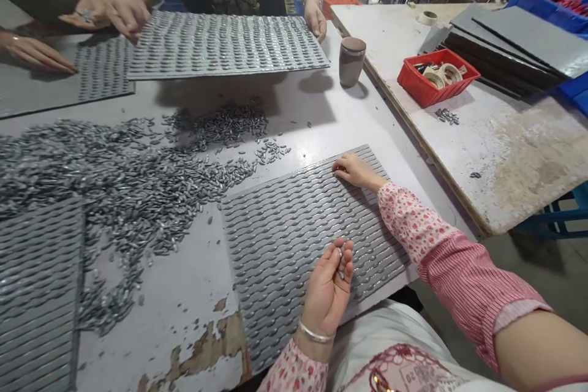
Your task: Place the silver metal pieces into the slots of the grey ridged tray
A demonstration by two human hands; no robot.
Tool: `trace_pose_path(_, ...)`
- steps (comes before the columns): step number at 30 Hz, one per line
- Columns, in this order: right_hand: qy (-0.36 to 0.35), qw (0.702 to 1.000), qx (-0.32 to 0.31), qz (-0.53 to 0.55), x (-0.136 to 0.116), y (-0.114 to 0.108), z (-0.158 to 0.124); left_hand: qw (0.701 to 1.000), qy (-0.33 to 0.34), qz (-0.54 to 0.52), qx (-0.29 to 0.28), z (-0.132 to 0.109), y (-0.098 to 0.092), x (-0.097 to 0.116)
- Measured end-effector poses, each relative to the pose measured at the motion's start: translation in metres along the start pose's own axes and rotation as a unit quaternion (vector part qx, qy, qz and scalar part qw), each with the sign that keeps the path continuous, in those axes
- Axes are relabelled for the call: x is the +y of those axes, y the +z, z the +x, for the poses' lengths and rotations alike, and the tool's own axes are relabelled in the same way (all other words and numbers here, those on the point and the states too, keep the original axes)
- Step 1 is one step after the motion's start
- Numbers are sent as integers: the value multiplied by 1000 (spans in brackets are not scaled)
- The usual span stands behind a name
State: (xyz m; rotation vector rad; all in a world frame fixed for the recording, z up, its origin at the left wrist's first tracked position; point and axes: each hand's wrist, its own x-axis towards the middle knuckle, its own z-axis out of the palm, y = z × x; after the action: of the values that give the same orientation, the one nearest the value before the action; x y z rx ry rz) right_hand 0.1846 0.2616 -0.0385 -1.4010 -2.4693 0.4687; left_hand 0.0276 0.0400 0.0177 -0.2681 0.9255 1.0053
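Observation:
A grey ridged board (294,220) lies on the table in front of me, with rows of small oval bumps along its grooves. My left hand (327,285) is palm up over its near edge, the fingers curled round a few small grey oval pieces (340,255). Near the far right corner of the board, my right hand (356,170) touches the surface with bent fingers pressed together; whatever is in its fingertips is hidden. To the left spreads a big heap of loose grey oval pieces (151,184).
Across the table a person's hands tilt up another bumpy board (229,46). Further left, another person's hand rests on a board (103,70). A lidded brown cup (351,64) stands near a red bin (436,95) with tape rolls. One more ridged board (39,294) lies at left.

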Motion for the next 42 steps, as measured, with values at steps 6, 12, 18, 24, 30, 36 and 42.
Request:
trace_pose_path(6,-11,1000,1,10,-5,5,2,1000,14,-21,-7,1,-5,3)
trace_pose_path(12,-17,999,-38,19,-6,7,7,996,69,-50,31,0,-7,20)
trace_pose_path(18,21,999,-44,15,-7,12,13,991,107,-55,52,-8,-19,42)
trace_pose_path(24,44,999,-9,23,-8,21,7,965,225,-40,133,-17,-49,118)
trace_pose_path(30,51,997,19,54,-7,30,6,906,345,0,246,-19,-72,201)
trace_pose_path(36,47,990,55,122,-4,38,4,875,388,25,288,-9,-83,221)
trace_pose_path(42,40,957,79,278,-4,42,0,897,369,24,241,6,-70,242)
